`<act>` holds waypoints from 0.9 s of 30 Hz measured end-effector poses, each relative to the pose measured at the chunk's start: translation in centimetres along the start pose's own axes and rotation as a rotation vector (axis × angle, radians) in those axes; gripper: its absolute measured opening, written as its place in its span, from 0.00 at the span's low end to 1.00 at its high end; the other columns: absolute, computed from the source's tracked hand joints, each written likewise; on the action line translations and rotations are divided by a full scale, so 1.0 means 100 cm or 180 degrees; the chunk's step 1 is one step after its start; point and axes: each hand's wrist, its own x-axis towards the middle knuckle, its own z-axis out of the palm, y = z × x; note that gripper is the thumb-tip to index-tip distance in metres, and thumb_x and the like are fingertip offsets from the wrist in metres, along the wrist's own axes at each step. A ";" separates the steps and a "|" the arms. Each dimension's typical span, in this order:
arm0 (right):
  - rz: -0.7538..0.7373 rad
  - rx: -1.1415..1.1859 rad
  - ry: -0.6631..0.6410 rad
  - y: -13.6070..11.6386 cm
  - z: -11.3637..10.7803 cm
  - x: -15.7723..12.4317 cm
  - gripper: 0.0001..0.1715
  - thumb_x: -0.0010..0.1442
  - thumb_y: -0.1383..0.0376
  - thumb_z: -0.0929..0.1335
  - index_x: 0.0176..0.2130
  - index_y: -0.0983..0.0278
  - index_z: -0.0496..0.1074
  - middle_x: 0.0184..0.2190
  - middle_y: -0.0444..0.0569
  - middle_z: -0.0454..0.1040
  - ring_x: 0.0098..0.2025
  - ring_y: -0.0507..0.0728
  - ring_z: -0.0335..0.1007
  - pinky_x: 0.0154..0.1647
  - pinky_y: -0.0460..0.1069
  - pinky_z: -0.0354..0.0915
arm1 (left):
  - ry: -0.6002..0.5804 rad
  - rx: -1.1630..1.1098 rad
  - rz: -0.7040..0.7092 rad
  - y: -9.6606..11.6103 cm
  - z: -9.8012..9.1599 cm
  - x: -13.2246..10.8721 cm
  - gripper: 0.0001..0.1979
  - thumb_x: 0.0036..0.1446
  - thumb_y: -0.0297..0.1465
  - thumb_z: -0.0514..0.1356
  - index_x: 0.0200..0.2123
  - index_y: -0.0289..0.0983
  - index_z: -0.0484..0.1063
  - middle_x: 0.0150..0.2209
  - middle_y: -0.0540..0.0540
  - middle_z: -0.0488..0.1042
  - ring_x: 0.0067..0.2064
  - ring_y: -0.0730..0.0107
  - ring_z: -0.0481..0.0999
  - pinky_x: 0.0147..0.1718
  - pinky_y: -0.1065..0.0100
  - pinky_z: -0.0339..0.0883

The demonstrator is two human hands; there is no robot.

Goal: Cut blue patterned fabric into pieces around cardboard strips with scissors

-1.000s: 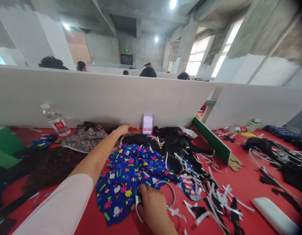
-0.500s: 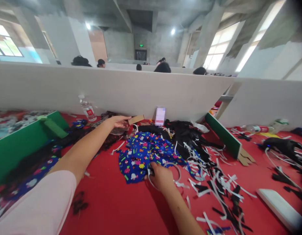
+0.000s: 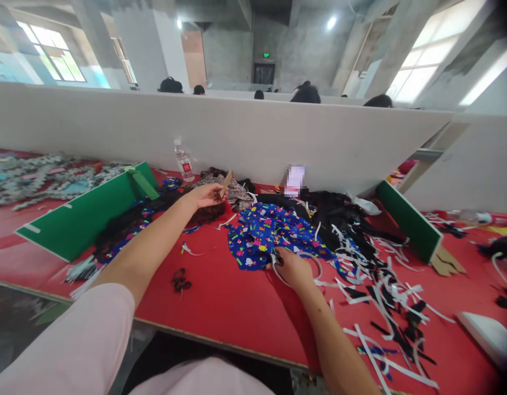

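My left hand (image 3: 208,196) is closed on one end of a small tan cardboard strip (image 3: 226,184), held tilted above dark and grey patterned cloth scraps (image 3: 237,197). My right hand (image 3: 293,267) rests at the near edge of a blue fabric piece (image 3: 259,233) with a colourful print. Its fingers are closed round a thin white hoop (image 3: 316,264), part of which the hand hides. The blue fabric lies loosely crumpled on the red tabletop (image 3: 220,307).
Black cloth and white strip offcuts (image 3: 377,291) are strewn to the right. Green dividers stand left (image 3: 93,219) and right (image 3: 410,225). A water bottle (image 3: 183,162) and a blurred phone-like object (image 3: 294,181) are by the white partition (image 3: 237,129). A white block (image 3: 490,334) lies far right.
The view has shifted, so the scene sits higher and further right. My left hand has turned the cardboard strip from nearly level to steeply upright. My right hand stays at the fabric's edge.
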 end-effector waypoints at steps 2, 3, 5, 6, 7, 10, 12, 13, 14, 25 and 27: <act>-0.0020 -0.0016 -0.0027 0.000 0.000 0.001 0.24 0.57 0.51 0.63 0.50 0.57 0.63 0.42 0.50 0.74 0.42 0.59 0.71 0.33 0.47 0.58 | 0.0042 0.0280 -0.0033 -0.001 -0.002 -0.011 0.10 0.50 0.32 0.56 0.34 0.32 0.73 0.33 0.41 0.76 0.35 0.66 0.75 0.38 0.63 0.69; -0.0029 -0.0023 -0.0038 0.000 0.000 0.001 0.23 0.57 0.51 0.63 0.50 0.57 0.63 0.42 0.50 0.75 0.42 0.59 0.72 0.33 0.47 0.58 | 0.0078 0.0454 -0.0047 -0.002 -0.003 -0.016 0.10 0.48 0.32 0.58 0.32 0.32 0.74 0.32 0.41 0.76 0.35 0.65 0.75 0.38 0.63 0.69; -0.0044 -0.0031 -0.0062 -0.001 -0.001 0.001 0.23 0.57 0.52 0.63 0.50 0.58 0.64 0.41 0.50 0.75 0.41 0.59 0.72 0.32 0.47 0.58 | 0.0221 0.0841 -0.0019 -0.002 -0.002 -0.026 0.11 0.44 0.33 0.62 0.31 0.32 0.75 0.31 0.43 0.76 0.37 0.62 0.74 0.39 0.63 0.67; -0.0048 -0.0035 -0.0075 -0.001 -0.001 0.001 0.23 0.57 0.52 0.63 0.50 0.58 0.64 0.41 0.50 0.75 0.41 0.59 0.72 0.32 0.47 0.58 | 0.0328 0.1033 0.0035 -0.002 -0.001 -0.030 0.12 0.41 0.33 0.63 0.31 0.33 0.75 0.31 0.45 0.76 0.39 0.61 0.74 0.40 0.63 0.66; -0.0050 -0.0040 -0.0090 0.000 -0.002 0.000 0.23 0.57 0.52 0.63 0.50 0.58 0.64 0.41 0.50 0.75 0.41 0.59 0.72 0.32 0.47 0.58 | 0.0451 0.1211 0.0109 -0.001 0.001 -0.035 0.14 0.39 0.34 0.65 0.32 0.34 0.75 0.31 0.46 0.76 0.42 0.59 0.73 0.42 0.63 0.65; -0.0050 -0.0068 -0.0134 0.004 -0.006 -0.002 0.24 0.57 0.51 0.63 0.50 0.58 0.64 0.42 0.50 0.75 0.42 0.60 0.71 0.33 0.47 0.58 | 0.0774 0.1568 0.0392 0.002 0.016 -0.049 0.20 0.36 0.33 0.66 0.37 0.35 0.75 0.39 0.47 0.74 0.52 0.55 0.65 0.50 0.65 0.57; -0.0057 -0.0101 -0.0171 0.008 -0.010 -0.004 0.24 0.58 0.51 0.63 0.51 0.57 0.64 0.43 0.50 0.74 0.43 0.60 0.71 0.34 0.47 0.58 | 0.0840 0.1721 0.0602 0.002 0.033 -0.058 0.22 0.39 0.34 0.65 0.41 0.36 0.73 0.44 0.47 0.72 0.54 0.56 0.63 0.52 0.67 0.55; -0.0065 -0.0120 -0.0195 0.010 -0.012 -0.004 0.24 0.57 0.51 0.63 0.51 0.57 0.64 0.43 0.50 0.74 0.43 0.60 0.70 0.35 0.48 0.58 | 0.0822 0.1964 0.0791 0.001 0.042 -0.063 0.23 0.41 0.36 0.64 0.43 0.36 0.73 0.43 0.47 0.73 0.51 0.58 0.66 0.50 0.66 0.56; -0.0077 -0.0139 -0.0219 0.012 -0.014 -0.005 0.24 0.57 0.51 0.63 0.51 0.56 0.64 0.43 0.50 0.74 0.43 0.60 0.70 0.35 0.48 0.58 | 0.0609 0.2069 0.0868 -0.002 0.053 -0.067 0.23 0.43 0.37 0.63 0.45 0.37 0.72 0.41 0.48 0.74 0.47 0.60 0.69 0.48 0.67 0.58; -0.0357 -0.0110 -0.0391 0.015 -0.026 -0.011 0.24 0.55 0.56 0.66 0.51 0.55 0.66 0.44 0.48 0.73 0.44 0.58 0.69 0.37 0.46 0.57 | 0.0356 0.0866 -0.0389 -0.063 0.119 -0.054 0.12 0.48 0.38 0.57 0.29 0.35 0.73 0.25 0.47 0.73 0.29 0.68 0.73 0.26 0.71 0.64; -0.0386 -0.0085 -0.0425 0.016 -0.025 -0.011 0.24 0.54 0.56 0.67 0.50 0.56 0.67 0.43 0.48 0.73 0.43 0.57 0.70 0.36 0.45 0.57 | 0.0420 0.0716 -0.0543 -0.066 0.122 -0.048 0.11 0.47 0.37 0.58 0.27 0.35 0.72 0.23 0.47 0.72 0.27 0.69 0.72 0.24 0.71 0.63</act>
